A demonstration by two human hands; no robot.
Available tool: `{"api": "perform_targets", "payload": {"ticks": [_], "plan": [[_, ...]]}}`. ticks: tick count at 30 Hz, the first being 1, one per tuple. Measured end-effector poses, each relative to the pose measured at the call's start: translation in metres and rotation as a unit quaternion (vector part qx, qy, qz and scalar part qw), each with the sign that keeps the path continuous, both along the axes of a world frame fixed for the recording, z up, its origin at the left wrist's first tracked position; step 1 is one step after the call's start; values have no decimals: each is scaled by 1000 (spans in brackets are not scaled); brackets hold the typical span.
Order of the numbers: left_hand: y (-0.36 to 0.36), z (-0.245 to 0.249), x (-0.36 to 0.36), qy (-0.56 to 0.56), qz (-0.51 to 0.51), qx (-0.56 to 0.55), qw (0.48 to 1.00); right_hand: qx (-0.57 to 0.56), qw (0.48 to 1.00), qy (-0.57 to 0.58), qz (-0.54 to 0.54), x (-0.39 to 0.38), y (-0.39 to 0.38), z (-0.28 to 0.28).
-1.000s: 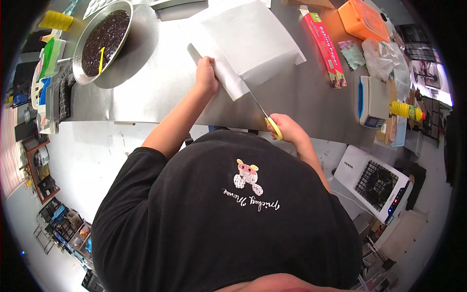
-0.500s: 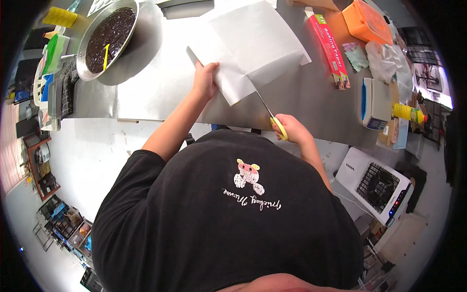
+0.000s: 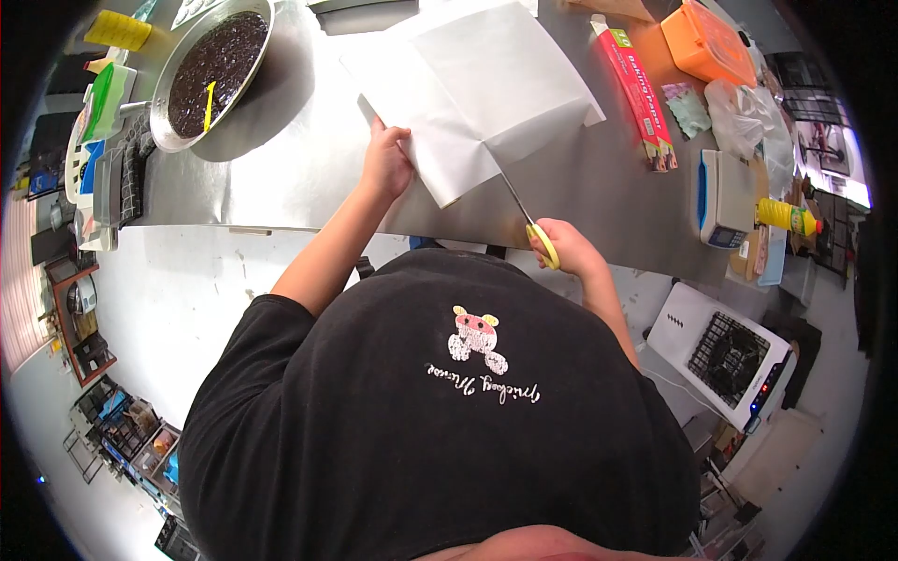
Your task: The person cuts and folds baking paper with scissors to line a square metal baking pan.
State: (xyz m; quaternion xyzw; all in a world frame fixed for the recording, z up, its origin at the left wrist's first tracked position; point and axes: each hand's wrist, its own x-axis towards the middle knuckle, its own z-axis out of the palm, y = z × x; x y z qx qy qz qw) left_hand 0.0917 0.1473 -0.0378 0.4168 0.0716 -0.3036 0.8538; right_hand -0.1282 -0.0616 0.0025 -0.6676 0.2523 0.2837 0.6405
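A large white sheet of baking paper (image 3: 500, 75) lies partly raised over the steel table, its near edge curled like a roll. My left hand (image 3: 386, 161) grips that curled edge, thumb on top, fingers partly hidden beneath. In my right hand (image 3: 569, 251) is a pair of scissors (image 3: 543, 247) with yellow handles, fingers closed round the loops. The blades point away from me, and their tips meet the paper at a cut between the near roll and the larger sheet.
A wide metal pan (image 3: 159, 103) of dark, glossy contents holds a yellow utensil (image 3: 210, 105) at the left. On the right are a red baking paper box (image 3: 636, 93), an orange container (image 3: 708, 42), a plastic bag (image 3: 739, 117), a scale (image 3: 723, 201) and a yellow bottle (image 3: 786, 217). The steel table's (image 3: 309, 201) front edge runs before me.
The paper and scissors have shifted slightly to the right, my right hand with them. My left hand has moved a little left and nearer me, still gripping the paper's edge.
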Motion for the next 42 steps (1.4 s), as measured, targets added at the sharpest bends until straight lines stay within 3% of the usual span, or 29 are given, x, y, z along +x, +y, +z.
{"api": "perform_targets", "payload": {"ticks": [19, 24, 39, 42], "plan": [[16, 2, 0, -23, -20, 5, 1000, -17, 1000, -3, -16, -1, 9, -9], [17, 8, -2, -38, -24, 53, 998, -16, 999, 5, -31, 0, 13, -9], [31, 8, 0, -11, -55, -12, 998, -31, 999, 6, -37, -6, 15, -14], [32, 7, -1, -17, -51, -13, 998, -80, 997, -18, 11, -26, 12, -27]]}}
